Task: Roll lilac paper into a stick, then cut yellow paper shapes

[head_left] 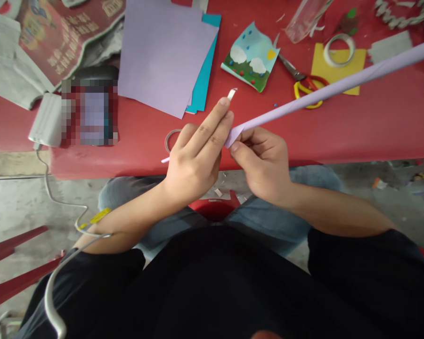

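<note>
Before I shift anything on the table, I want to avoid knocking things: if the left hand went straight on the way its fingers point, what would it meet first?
The left hand points up and right. First comes the small tape strip at its fingertip, then probably the picture card beyond; depth is unclear.

Left hand raised, two fingers extended forward; right hand curled just beside it, thumb and fingers seemingly pinched, both forearms bent inward
</note>
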Tool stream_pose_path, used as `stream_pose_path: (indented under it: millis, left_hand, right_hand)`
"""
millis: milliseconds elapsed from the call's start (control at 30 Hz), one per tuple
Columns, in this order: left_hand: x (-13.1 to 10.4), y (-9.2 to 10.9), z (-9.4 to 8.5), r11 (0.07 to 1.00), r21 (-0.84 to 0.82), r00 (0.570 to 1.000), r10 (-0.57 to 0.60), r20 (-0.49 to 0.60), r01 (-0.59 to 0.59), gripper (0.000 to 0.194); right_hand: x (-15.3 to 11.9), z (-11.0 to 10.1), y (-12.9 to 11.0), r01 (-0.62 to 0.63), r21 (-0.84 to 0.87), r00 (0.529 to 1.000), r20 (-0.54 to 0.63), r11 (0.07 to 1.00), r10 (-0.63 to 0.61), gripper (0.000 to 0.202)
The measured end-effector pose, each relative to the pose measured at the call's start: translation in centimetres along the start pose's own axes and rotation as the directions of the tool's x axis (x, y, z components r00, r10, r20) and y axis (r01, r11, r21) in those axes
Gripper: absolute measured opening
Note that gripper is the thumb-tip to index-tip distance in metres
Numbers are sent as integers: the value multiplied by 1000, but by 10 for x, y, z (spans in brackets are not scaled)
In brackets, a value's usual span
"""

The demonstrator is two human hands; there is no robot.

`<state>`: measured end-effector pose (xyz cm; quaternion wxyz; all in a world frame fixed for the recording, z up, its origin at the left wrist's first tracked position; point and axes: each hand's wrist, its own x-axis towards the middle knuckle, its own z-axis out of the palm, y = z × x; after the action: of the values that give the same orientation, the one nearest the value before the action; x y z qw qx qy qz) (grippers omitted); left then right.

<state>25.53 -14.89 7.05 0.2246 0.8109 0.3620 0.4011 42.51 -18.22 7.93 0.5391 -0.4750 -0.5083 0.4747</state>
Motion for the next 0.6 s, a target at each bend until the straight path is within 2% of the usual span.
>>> stream_pose_path:
  millis: [133,200,267,367,433,500,600]
  left_hand:
    - [4,11,-3,995,-73,997,-67,-23,65,43]
    - [6,16,-6,987,-142,997,-76,-13,73,41]
    - [9,19,-10,959,-250,991,-128,34,133,39]
    - [12,21,-15,865,-409,957,-262,125,290,38]
    - [13,21,-18,793,-483,928,-328,175,371,37]
    - [13,22,-20,730,-532,902,-374,215,429,35]
    - [14,23,-20,654,-590,876,-415,244,474,35]
  right_hand:
    - [2,0,11,55,-86,998,18,995,-53,19]
    - [7,-3,18,115,-153,993,-21,982,-120,16]
    - [15,-9,25,162,-218,982,-61,962,-179,18]
    - [27,-18,29,185,-256,980,-23,949,-197,31]
    - [30,-22,27,213,-280,975,-5,936,-223,23]
    - [29,-22,22,253,-331,960,-32,909,-279,19]
    - [23,-19,12,296,-414,928,-90,861,-362,25]
